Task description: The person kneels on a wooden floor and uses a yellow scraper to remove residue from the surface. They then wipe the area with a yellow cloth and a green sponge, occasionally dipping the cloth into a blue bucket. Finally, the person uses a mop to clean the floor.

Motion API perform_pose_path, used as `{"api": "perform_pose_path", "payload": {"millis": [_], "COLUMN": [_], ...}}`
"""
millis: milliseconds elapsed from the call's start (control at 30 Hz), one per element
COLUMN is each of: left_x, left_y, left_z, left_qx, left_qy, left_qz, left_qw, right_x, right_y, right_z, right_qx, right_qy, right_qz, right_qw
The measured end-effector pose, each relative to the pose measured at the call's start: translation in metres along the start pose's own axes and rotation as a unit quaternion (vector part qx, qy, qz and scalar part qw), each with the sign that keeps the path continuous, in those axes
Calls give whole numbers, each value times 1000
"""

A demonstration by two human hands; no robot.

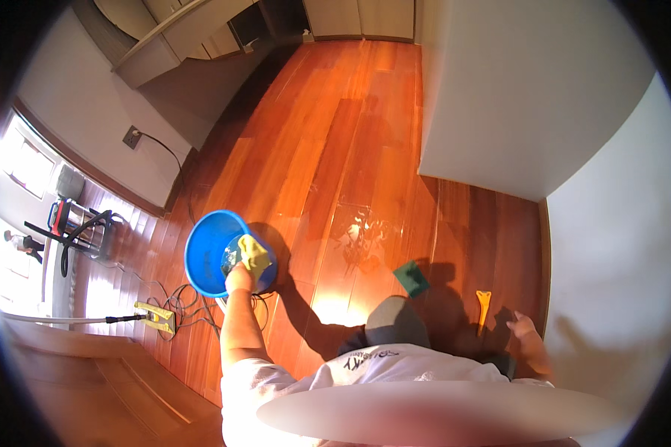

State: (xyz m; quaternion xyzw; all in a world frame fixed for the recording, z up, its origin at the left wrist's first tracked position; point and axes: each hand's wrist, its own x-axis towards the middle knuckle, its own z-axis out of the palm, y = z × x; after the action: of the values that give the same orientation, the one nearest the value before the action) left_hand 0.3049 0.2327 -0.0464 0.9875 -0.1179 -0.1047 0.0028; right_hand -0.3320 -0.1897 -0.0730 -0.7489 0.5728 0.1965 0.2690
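My left hand (240,281) grips a yellow cloth (255,254) over the mouth of a blue plastic bucket (207,254). Murky water with pale bits shows in the bucket beside the cloth. On the right, my right hand (524,328) hangs empty near the wall, its fingers apart. Closest to it is a yellow-handled scraper (483,309) lying on the wood floor (363,156). A green scouring pad (411,279) lies flat in front of my knee. Beyond the pad, a wet patch (360,232) glistens on the boards.
A flat mop (155,317) with a yellow head rests at the left, beside coiled cables (187,304). Behind it stands a wheeled machine (72,223) with a black hose, and a person (25,244) is farther off. A white wall corner (425,167) juts out at the right. A wooden door (100,385) is at lower left.
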Motion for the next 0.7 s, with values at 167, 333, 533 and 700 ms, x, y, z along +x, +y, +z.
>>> {"api": "perform_pose_path", "payload": {"millis": [167,333,533,700], "left_x": [-85,-153,-163,-149], "left_y": [54,93,97,84], "left_z": [17,20,-39,-105], "left_qx": [-9,-20,-246,-284], "left_qy": [-11,-71,-41,-50], "left_qz": [164,235,216,192], "left_qw": [986,969,944,938], "right_x": [-1,-22,-30,-30], "right_y": [-29,-7,67,81], "right_z": [15,34,57,46], "right_qx": [-1,13,-57,-160], "right_qy": [18,11,-17,-55], "right_qz": [-63,-56,-17,-11], "right_qw": [998,998,998,986]}}
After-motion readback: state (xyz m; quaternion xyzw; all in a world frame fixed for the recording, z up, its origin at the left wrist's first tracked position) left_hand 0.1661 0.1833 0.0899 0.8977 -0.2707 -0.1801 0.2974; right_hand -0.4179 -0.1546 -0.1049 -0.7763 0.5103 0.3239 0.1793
